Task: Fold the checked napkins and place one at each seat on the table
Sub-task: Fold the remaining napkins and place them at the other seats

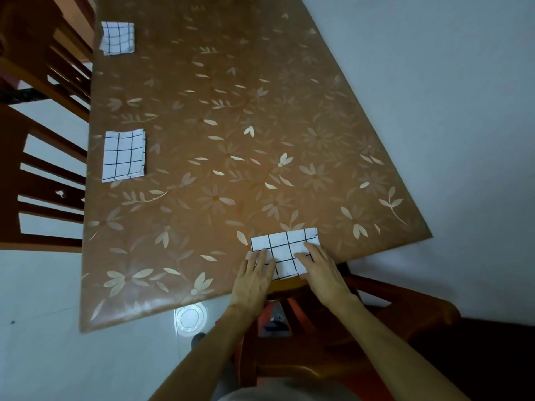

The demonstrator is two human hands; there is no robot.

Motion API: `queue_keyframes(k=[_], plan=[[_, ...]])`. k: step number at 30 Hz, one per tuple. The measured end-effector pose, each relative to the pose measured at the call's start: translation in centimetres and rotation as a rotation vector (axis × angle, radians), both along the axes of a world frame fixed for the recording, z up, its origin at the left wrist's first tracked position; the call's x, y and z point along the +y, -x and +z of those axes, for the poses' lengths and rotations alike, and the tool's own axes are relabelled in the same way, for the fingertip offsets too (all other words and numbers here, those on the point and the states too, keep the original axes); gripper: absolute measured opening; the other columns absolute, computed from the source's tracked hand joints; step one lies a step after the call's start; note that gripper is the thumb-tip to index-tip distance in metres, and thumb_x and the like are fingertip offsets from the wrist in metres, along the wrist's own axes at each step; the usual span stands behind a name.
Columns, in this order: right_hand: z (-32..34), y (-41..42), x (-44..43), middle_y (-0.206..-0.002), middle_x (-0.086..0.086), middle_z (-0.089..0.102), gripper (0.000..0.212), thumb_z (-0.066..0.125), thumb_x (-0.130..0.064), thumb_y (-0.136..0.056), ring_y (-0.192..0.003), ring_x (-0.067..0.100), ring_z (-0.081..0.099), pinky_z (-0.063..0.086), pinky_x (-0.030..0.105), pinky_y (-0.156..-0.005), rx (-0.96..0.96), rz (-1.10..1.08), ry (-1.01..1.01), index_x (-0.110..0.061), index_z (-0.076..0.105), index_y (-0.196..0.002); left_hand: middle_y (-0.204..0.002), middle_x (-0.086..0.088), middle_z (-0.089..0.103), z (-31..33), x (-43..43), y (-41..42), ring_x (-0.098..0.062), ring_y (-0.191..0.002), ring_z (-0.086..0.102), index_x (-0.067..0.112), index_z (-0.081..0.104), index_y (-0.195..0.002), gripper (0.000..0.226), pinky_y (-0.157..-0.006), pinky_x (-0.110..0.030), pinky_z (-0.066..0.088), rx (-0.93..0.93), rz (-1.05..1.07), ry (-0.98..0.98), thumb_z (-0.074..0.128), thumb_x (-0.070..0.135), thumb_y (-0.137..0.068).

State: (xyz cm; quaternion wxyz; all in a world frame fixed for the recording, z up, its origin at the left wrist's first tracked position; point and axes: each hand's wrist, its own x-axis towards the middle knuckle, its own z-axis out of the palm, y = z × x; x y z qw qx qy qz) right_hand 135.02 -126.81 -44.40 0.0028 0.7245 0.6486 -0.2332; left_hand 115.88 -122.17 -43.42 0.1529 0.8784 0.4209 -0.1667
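Observation:
A folded white napkin with black checks [285,246] lies at the near edge of the table [231,125], which has a brown floral cover. My left hand [256,274] lies flat on its left part, fingers spread. My right hand [321,270] presses flat on its right part. Neither hand grips the cloth. A second folded checked napkin [124,154] rests at the table's left edge, in front of a chair. A third folded napkin [117,38] sits further back along the same edge.
Two dark wooden chairs [43,183] [49,53] stand along the left side. A reddish wooden chair [333,328] is under my arms at the near end. A pale wall [448,111] runs along the table's right side. The floor [43,328] is light tile.

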Motion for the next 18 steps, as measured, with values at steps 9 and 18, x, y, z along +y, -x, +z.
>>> queue_keyframes(k=[9,18], plan=[[1.2,-0.7,1.0,-0.162,0.008,0.025,0.064,0.071,-0.024,-0.091,-0.151,0.024,0.020,0.027,0.040,-0.121,0.029,0.016,0.052,-0.018,0.044,-0.148,-0.166,-0.017,0.010,0.2,0.7,-0.1,-0.037,-0.153,0.010,0.014,0.021,-0.155,0.065,-0.124,-0.048,0.016,-0.039,0.011,-0.004,0.052,0.027,-0.099],[4.7,4.5,2.7,-0.159,0.004,0.034,0.056,0.052,-0.037,-0.101,-0.148,0.021,0.028,0.023,0.036,-0.122,0.041,0.003,0.026,-0.017,0.037,-0.151,-0.144,-0.010,0.047,2.9,1.8,4.9,-0.032,-0.132,0.043,0.016,0.045,-0.139,0.047,-0.109,-0.046,0.038,-0.100,0.104,-0.117,0.042,0.037,-0.098]])
